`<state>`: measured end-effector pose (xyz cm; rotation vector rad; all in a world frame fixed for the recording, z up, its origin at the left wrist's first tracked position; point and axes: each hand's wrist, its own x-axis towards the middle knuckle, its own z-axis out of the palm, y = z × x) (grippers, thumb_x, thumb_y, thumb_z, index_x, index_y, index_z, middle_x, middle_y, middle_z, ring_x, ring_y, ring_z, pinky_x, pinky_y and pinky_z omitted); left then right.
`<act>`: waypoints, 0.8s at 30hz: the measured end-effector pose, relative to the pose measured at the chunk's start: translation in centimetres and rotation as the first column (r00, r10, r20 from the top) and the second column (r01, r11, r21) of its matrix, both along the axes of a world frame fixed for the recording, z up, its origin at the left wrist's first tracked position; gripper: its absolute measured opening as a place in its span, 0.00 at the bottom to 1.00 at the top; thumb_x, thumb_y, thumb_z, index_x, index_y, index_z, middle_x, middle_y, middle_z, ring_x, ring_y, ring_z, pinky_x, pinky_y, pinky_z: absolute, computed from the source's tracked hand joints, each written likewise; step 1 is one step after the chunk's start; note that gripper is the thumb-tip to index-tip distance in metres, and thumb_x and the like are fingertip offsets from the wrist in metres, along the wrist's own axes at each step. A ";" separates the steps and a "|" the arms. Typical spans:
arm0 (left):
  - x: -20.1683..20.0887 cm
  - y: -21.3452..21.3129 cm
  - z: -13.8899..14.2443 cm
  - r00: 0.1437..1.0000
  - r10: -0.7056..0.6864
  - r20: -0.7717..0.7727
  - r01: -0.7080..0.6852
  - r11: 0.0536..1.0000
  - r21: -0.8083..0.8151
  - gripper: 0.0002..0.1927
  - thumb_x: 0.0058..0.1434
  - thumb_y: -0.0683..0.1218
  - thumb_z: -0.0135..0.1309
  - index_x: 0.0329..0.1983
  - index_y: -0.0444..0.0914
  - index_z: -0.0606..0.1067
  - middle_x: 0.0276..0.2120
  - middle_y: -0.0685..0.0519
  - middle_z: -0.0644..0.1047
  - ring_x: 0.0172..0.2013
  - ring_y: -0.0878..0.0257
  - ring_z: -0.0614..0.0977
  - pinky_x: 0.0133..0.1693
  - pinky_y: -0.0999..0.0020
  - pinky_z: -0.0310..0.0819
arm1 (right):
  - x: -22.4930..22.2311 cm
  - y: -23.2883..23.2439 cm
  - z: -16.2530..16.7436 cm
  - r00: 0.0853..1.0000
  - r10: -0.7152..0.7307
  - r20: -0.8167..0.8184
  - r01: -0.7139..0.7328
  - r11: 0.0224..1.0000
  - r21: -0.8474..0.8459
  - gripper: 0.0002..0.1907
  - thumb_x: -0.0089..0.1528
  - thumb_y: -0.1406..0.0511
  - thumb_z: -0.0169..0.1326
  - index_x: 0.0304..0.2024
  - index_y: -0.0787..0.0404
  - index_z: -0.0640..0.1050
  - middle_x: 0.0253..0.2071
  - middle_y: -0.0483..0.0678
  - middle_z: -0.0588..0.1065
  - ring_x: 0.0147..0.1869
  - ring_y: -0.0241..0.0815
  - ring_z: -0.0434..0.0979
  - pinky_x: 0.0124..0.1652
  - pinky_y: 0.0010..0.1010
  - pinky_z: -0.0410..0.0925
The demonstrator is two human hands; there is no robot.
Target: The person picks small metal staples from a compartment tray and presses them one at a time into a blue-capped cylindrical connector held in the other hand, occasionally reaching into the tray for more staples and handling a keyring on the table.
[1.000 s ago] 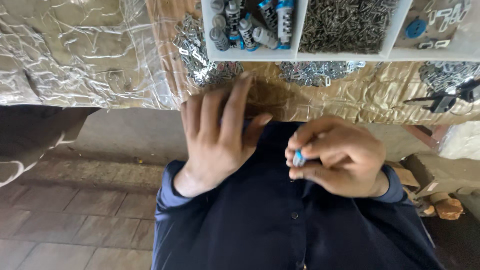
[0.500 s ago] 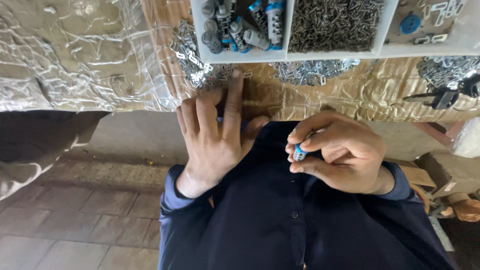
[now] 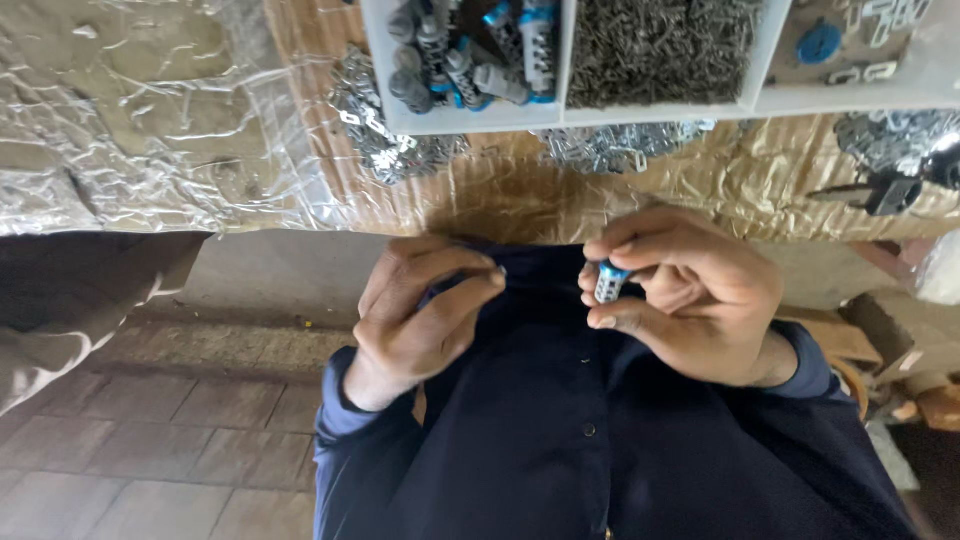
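I see my right hand (image 3: 690,300) clamping its fingers (image 3: 640,232) on a small grey plug (image 3: 608,284) below the white tray (image 3: 480,118), left hand (image 3: 420,310) loosely curled, holding nothing.

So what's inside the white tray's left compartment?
The white tray holds grey plugs with blue tips in its left section. Its top part is cut off, so any more stay unseen.

Head camera, looking steeply down, close
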<state>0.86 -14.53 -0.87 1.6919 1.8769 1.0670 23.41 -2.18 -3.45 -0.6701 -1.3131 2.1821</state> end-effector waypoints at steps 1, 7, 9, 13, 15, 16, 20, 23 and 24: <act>0.5 0.1 -0.2 0.989 0.046 0.142 -0.050 0.999 0.018 0.14 0.60 0.33 0.70 0.45 0.37 0.79 0.43 0.51 0.80 0.45 0.57 0.82 0.46 0.66 0.80 | 0.0 0.0 -0.1 1.000 0.014 -0.008 -0.015 1.000 -0.009 0.20 0.62 0.79 0.63 0.55 0.72 0.74 0.57 0.60 0.73 0.52 0.42 0.83 0.49 0.30 0.83; 2.8 1.8 -0.9 0.946 -0.164 0.281 0.121 0.979 0.162 0.12 0.62 0.35 0.69 0.46 0.35 0.79 0.44 0.50 0.80 0.43 0.55 0.81 0.45 0.62 0.79 | 0.9 0.2 -0.1 0.997 0.072 0.032 -0.075 0.992 0.104 0.18 0.62 0.77 0.63 0.53 0.72 0.74 0.57 0.62 0.73 0.51 0.44 0.84 0.45 0.25 0.85; 2.7 2.7 -0.8 0.970 -0.188 0.153 0.157 0.968 0.196 0.12 0.60 0.36 0.68 0.46 0.35 0.80 0.44 0.49 0.80 0.42 0.54 0.80 0.44 0.62 0.79 | 1.4 0.2 0.2 0.994 0.081 0.077 -0.090 0.989 0.115 0.16 0.64 0.77 0.61 0.53 0.72 0.74 0.56 0.63 0.73 0.50 0.44 0.86 0.45 0.24 0.85; 1.7 3.5 -0.2 0.943 -0.305 0.131 0.291 0.950 0.115 0.14 0.57 0.40 0.69 0.47 0.35 0.82 0.43 0.48 0.79 0.43 0.55 0.79 0.46 0.61 0.79 | 1.4 -0.3 0.5 0.989 0.050 0.137 -0.065 0.993 0.103 0.16 0.62 0.75 0.64 0.52 0.71 0.78 0.55 0.61 0.74 0.46 0.41 0.86 0.41 0.22 0.82; 1.5 3.3 0.1 0.895 -0.280 0.346 0.280 0.959 0.051 0.12 0.55 0.38 0.69 0.43 0.39 0.83 0.37 0.51 0.77 0.37 0.59 0.78 0.40 0.63 0.73 | 1.2 -0.3 0.2 0.987 0.129 0.094 -0.140 0.984 0.113 0.17 0.61 0.74 0.64 0.53 0.70 0.79 0.53 0.59 0.75 0.46 0.38 0.87 0.42 0.22 0.82; 1.5 3.0 0.3 0.857 -0.259 0.446 0.281 0.960 0.019 0.12 0.54 0.38 0.70 0.41 0.41 0.83 0.34 0.53 0.76 0.34 0.61 0.77 0.38 0.64 0.70 | 1.1 -0.2 0.0 0.980 0.193 0.047 -0.198 0.967 0.163 0.18 0.60 0.73 0.65 0.51 0.69 0.79 0.52 0.57 0.76 0.46 0.39 0.86 0.42 0.24 0.81; 2.3 1.7 0.4 0.567 0.158 0.808 0.169 0.938 -0.302 0.15 0.54 0.38 0.70 0.43 0.38 0.79 0.36 0.53 0.76 0.31 0.63 0.73 0.35 0.69 0.69 | 0.3 -0.1 -0.6 0.970 0.242 -0.006 -0.235 0.948 0.214 0.20 0.57 0.72 0.69 0.51 0.67 0.80 0.51 0.54 0.77 0.49 0.39 0.84 0.41 0.24 0.79; 2.5 1.2 0.6 0.986 0.134 0.098 -0.110 0.969 -0.221 0.18 0.52 0.41 0.72 0.46 0.37 0.82 0.38 0.50 0.76 0.36 0.58 0.78 0.40 0.64 0.74 | 0.2 -0.2 -0.6 0.982 0.178 -0.062 -0.179 0.984 -0.009 0.20 0.61 0.75 0.65 0.55 0.69 0.77 0.56 0.57 0.74 0.52 0.42 0.84 0.46 0.26 0.82; 2.4 1.2 0.5 0.961 0.141 -0.236 -0.201 0.947 -0.249 0.20 0.50 0.43 0.72 0.47 0.36 0.83 0.40 0.45 0.76 0.39 0.53 0.76 0.42 0.59 0.73 | 0.4 -0.1 -0.4 0.983 0.158 -0.095 -0.169 0.979 -0.111 0.20 0.63 0.76 0.63 0.57 0.70 0.76 0.58 0.58 0.72 0.54 0.44 0.84 0.49 0.29 0.83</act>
